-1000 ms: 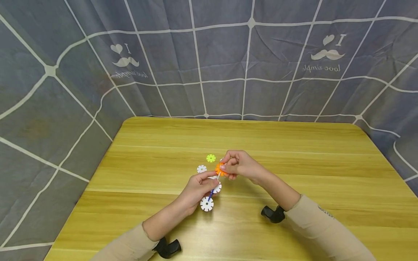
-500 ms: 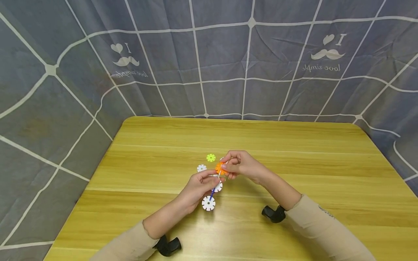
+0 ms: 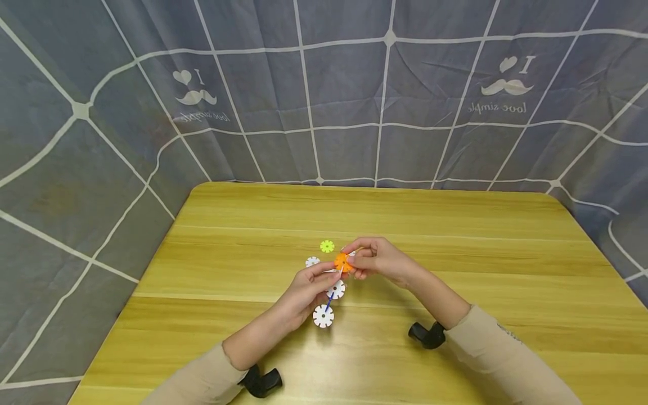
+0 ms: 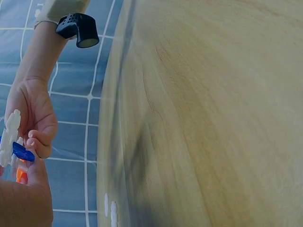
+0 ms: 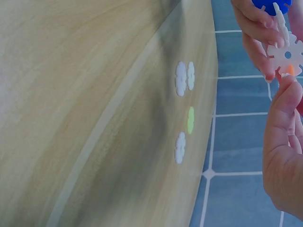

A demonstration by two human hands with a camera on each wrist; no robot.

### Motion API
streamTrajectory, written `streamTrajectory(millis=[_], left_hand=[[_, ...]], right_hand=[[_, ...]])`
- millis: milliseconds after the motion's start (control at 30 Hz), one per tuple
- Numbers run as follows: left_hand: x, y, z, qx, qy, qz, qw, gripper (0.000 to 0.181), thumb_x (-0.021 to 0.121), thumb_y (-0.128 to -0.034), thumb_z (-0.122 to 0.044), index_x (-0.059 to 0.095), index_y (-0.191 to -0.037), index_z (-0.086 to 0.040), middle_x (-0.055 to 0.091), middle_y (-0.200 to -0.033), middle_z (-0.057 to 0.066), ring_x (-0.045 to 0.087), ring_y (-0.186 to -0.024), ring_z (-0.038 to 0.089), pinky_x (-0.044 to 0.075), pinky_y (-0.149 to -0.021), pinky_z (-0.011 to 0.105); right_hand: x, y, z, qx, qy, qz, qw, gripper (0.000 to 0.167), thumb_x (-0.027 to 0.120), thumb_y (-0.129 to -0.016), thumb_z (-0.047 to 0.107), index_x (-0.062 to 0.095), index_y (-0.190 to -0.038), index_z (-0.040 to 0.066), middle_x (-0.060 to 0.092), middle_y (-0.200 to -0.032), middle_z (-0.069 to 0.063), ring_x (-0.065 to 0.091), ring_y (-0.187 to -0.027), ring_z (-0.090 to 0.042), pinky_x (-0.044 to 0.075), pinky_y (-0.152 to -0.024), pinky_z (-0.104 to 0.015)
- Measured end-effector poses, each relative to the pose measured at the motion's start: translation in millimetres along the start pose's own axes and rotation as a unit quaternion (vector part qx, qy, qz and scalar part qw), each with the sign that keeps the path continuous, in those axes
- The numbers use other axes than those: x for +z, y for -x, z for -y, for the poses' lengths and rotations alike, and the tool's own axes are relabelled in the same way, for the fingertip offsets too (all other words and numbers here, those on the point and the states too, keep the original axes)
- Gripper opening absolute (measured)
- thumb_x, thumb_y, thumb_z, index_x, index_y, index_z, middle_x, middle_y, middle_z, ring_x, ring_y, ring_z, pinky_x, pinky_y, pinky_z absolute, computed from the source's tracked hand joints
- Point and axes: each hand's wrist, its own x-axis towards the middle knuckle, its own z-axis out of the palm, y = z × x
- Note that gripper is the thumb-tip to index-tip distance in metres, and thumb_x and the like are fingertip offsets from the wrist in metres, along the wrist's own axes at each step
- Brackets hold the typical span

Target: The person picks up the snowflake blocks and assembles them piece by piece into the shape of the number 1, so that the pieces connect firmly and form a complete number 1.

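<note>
Notched plastic discs, like snowflake building discs, are joined in a chain between the two hands. In the head view my left hand point(image 3: 306, 289) pinches the chain by its upper part. Below its fingers hang a white disc point(image 3: 336, 289), an edge-on blue disc point(image 3: 329, 302) and a larger-looking white disc point(image 3: 323, 316). My right hand point(image 3: 377, 260) pinches the orange disc point(image 3: 342, 262), which meets an edge-on white disc point(image 3: 341, 270) at the left fingertips. Fingers partly cover that joint. In the right wrist view a white disc point(image 5: 288, 55) faces the camera beside the right thumb.
A lime-green disc point(image 3: 327, 246) and a white disc point(image 3: 312, 262) lie on the wooden table point(image 3: 243, 253) beyond the hands. Another white disc point(image 5: 180, 147) lies near the green one in the right wrist view. A grey gridded cloth point(image 3: 349, 101) hangs behind the table.
The right hand's fingers have shifted slightly right, so more of the orange disc's face shows. The chain's lower end has swung a little to the right.
</note>
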Motion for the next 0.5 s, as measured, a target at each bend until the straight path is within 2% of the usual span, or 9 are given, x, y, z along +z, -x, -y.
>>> streamTrajectory(millis=[167, 333, 500], left_hand=[[0.7, -1.9, 1.5, -0.002, 0.014, -0.001, 0.9999, 0.034, 0.053, -0.0949, -0.01, 0.048, -0.121, 0.012, 0.065, -0.094, 0.004, 0.064, -0.079, 0.009, 0.052, -0.067, 0.016], [1.6, -5.3, 2.6, -0.009, 0.021, -0.006, 0.9997, 0.02, 0.051, -0.0959, -0.01, 0.052, -0.109, 0.005, 0.063, -0.089, 0.002, 0.065, -0.076, 0.01, 0.05, -0.06, 0.014], [1.0, -5.9, 2.7, -0.011, 0.02, 0.0, 0.9997, 0.019, 0.051, -0.0963, -0.01, 0.052, -0.109, 0.005, 0.065, -0.088, 0.003, 0.065, -0.075, 0.008, 0.051, -0.061, 0.015]], right_hand=[[2.8, 1.3, -2.4, 0.01, -0.002, -0.004, 0.9999, 0.03, 0.057, -0.09, 0.0, 0.05, -0.117, -0.013, 0.064, -0.075, -0.005, 0.059, -0.061, -0.01, 0.053, -0.06, -0.022], [4.8, 1.6, -3.0, 0.013, -0.004, -0.002, 0.9999, 0.03, 0.057, -0.089, -0.001, 0.051, -0.116, -0.012, 0.064, -0.075, -0.003, 0.059, -0.061, -0.01, 0.052, -0.059, -0.021], [3.1, 0.4, -3.7, 0.019, 0.002, -0.006, 0.9998, 0.03, 0.06, -0.088, 0.001, 0.053, -0.115, -0.011, 0.065, -0.075, -0.005, 0.06, -0.062, -0.011, 0.053, -0.06, -0.022]])
